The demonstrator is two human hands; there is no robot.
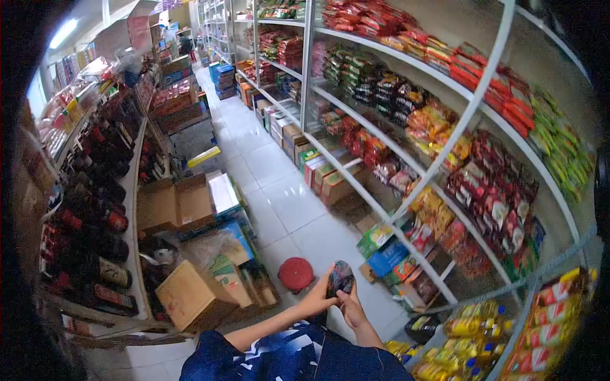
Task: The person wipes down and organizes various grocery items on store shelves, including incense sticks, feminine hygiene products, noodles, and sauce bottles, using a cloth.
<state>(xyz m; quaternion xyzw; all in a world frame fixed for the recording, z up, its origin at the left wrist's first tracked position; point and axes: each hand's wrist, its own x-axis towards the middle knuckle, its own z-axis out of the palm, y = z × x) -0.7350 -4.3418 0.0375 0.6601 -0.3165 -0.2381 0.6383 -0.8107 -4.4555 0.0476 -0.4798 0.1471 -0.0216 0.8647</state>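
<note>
Just in front of my body, both hands are around a small dark, rounded object with a mottled reddish and bluish surface [341,277]. Its kind is too blurred to make out. My left hand [321,294] grips it from the left side, fingers closed against it. From below and to the right, my right hand [351,307] holds the same object, with the thumb on its near face. On the floor to the left of the hands is a round red stool [296,274].
On the right, metal shelves [406,171] carry stacked packets, with boxes [389,259] low down and yellow oil bottles [473,317] near me. Dark bottles [89,190] fill the left shelves. Cardboard cartons [190,295] line the left of the tiled aisle [279,197].
</note>
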